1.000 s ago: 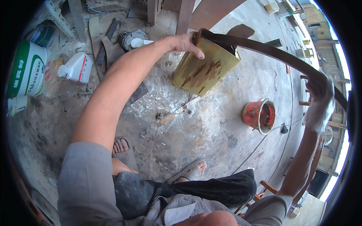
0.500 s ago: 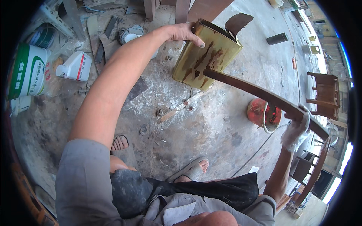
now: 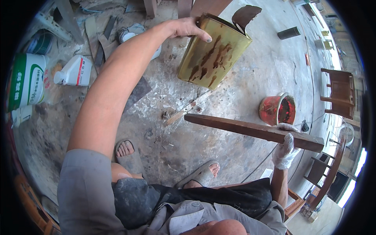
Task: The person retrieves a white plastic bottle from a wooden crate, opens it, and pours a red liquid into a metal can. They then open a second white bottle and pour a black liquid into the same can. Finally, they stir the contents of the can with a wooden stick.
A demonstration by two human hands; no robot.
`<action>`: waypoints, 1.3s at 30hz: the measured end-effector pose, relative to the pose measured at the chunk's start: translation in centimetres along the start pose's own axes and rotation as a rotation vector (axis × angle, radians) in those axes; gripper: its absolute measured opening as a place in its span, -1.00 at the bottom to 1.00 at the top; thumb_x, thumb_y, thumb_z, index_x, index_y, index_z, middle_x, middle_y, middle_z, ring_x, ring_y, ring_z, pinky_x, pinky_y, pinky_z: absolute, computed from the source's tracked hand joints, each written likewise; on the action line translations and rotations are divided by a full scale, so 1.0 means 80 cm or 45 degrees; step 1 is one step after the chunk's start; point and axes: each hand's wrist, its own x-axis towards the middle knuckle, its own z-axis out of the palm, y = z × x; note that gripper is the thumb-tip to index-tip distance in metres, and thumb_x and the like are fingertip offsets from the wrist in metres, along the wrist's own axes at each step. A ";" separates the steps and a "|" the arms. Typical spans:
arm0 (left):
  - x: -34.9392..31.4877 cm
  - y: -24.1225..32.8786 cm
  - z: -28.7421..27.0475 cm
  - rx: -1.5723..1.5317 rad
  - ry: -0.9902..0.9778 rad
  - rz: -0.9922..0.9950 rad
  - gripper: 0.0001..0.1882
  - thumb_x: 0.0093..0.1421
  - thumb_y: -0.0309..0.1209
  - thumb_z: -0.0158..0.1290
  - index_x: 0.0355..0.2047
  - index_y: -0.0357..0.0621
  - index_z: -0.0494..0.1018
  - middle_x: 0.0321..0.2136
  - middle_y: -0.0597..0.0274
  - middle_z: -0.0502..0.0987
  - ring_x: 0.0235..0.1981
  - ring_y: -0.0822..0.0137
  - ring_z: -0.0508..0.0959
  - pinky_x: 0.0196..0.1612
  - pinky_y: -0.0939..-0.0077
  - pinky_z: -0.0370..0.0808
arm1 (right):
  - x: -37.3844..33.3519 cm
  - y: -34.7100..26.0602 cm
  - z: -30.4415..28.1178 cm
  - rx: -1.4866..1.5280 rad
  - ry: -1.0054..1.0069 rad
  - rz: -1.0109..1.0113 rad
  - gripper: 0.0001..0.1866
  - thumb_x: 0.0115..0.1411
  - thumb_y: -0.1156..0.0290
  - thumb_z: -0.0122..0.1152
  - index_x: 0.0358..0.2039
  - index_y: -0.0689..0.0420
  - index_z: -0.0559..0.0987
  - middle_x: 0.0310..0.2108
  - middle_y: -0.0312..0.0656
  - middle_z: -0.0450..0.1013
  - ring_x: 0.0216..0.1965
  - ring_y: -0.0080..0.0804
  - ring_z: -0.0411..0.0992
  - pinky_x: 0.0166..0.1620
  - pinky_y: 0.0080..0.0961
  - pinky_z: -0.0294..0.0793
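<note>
My bare left hand [image 3: 192, 29] grips the upper left edge of a gold metal can [image 3: 207, 58], its thumb on the outer face. Dark brown drips streak the can's side, and its cut lid flap [image 3: 246, 18] stands bent up at the far right corner. In a clear plastic glove, my right hand [image 3: 286, 148] is closed around a long dark brown wooden bar [image 3: 243, 130]. The bar lies crosswise in front of me, tapering toward its left end, apart from the can. Behind the gloved hand stands a red bucket [image 3: 270, 111] with a pale rim.
White-and-green pails [image 3: 25, 80] and a white plastic jug [image 3: 74, 70] stand at the left. Wood scraps [image 3: 102, 43] lie beyond my left arm. A dark cylinder [image 3: 289, 33] lies at the far right, with wooden chairs [image 3: 340, 93] along that side.
The wooden bar has swung down toward me and away from the can, its left end now lower. My right hand has moved left and nearer; the can has shifted slightly.
</note>
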 end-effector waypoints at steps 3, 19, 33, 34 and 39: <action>0.000 0.000 0.000 0.035 0.015 0.003 -0.14 -0.09 -0.09 0.44 0.20 -0.15 0.40 0.10 0.08 0.52 0.15 0.19 0.47 0.22 0.31 0.35 | -0.002 -0.002 0.003 0.056 -0.051 0.053 -0.48 0.23 0.00 0.25 -0.18 0.30 0.53 -0.23 -0.09 0.52 -0.17 -0.34 0.49 0.06 -0.35 0.42; -0.002 0.001 0.002 0.046 0.016 0.010 -0.11 -0.11 -0.09 0.46 0.21 -0.15 0.39 0.12 0.07 0.50 0.18 0.15 0.45 0.25 0.28 0.34 | 0.001 -0.012 0.010 -0.012 -0.106 0.045 -0.45 0.21 -0.01 0.26 -0.18 0.32 0.53 -0.23 -0.08 0.51 -0.17 -0.34 0.48 0.03 -0.34 0.41; 0.000 -0.003 0.003 0.067 0.025 0.052 -0.10 -0.13 -0.10 0.48 0.20 -0.17 0.40 0.10 0.03 0.52 0.17 0.14 0.46 0.25 0.28 0.34 | 0.001 -0.007 0.003 0.010 -0.112 0.002 -0.49 0.22 0.04 0.29 -0.13 0.30 0.52 -0.19 -0.08 0.51 -0.13 -0.33 0.46 0.11 -0.31 0.39; 0.001 -0.005 0.003 0.070 0.021 0.051 -0.11 -0.13 -0.10 0.48 0.19 -0.17 0.41 0.10 0.03 0.52 0.17 0.14 0.46 0.25 0.29 0.34 | 0.000 -0.007 0.003 0.019 -0.111 0.015 -0.49 0.22 0.04 0.29 -0.13 0.29 0.52 -0.19 -0.08 0.51 -0.12 -0.33 0.47 0.11 -0.30 0.39; 0.003 -0.009 0.001 0.100 0.035 0.051 -0.11 -0.14 -0.10 0.48 0.20 -0.15 0.41 0.10 0.04 0.52 0.18 0.13 0.45 0.26 0.28 0.32 | -0.001 -0.006 0.001 0.003 -0.102 0.020 -0.50 0.22 0.05 0.29 -0.11 0.29 0.53 -0.18 -0.07 0.52 -0.12 -0.32 0.48 0.10 -0.29 0.40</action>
